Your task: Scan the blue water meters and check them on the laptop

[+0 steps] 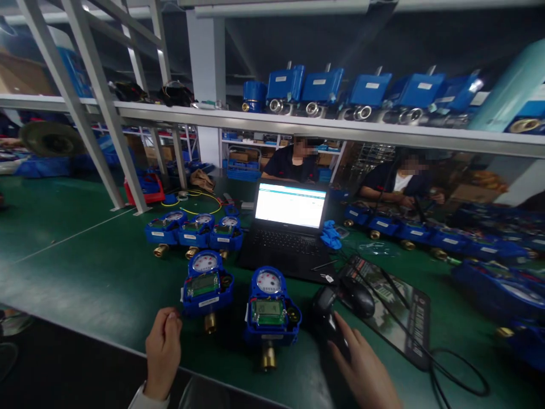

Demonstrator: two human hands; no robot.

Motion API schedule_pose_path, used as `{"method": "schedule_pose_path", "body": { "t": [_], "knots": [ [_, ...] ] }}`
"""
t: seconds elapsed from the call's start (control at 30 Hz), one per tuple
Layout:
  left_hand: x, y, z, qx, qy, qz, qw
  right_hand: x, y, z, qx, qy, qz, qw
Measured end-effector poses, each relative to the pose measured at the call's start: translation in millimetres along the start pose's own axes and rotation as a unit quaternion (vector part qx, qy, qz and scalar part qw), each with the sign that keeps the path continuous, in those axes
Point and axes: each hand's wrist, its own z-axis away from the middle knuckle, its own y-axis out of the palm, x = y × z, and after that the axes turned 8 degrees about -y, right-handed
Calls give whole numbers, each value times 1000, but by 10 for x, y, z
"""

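My right hand (366, 363) is wrapped round a black handheld barcode scanner (326, 312), low over the green bench. Just left of it stands a blue water meter (268, 318) with an uncovered circuit board, a lit display and a brass pipe end toward me. Another blue water meter (207, 289) sits further left, also uncovered at the front. Beside that one, my left hand (164, 346) is closed at the bench edge; whatever its fingers may hold is hidden. Behind the meters an open laptop (289, 227) shows a bright page.
A black mouse (357, 296) lies on a printed mouse pad (387, 312), with a cable looping to the right. Several blue meters (193, 233) line the left back, more (417, 233) the right. A metal shelf (272, 120) crosses above; two people work beyond.
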Motion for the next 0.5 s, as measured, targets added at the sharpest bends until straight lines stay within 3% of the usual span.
{"method": "schedule_pose_path", "body": {
  "t": [0.13, 0.3, 0.4, 0.5],
  "knots": [
    [4, -7, 1, -7, -6, -12, 1000, -185, -24, -191, 4, -41, -8, 999],
    [-93, 16, 28, -23, -7, -10, 1000, -798, -203, -732, -97, 13, 67, 993],
    [-122, 3, 25, -42, -31, -6, 999, -1076, -118, -895, -71, 5, 73, 995],
    [-45, -24, -14, -53, -58, -31, 996, -1172, 56, -871, -54, -6, 66, 996]
  ]
}}
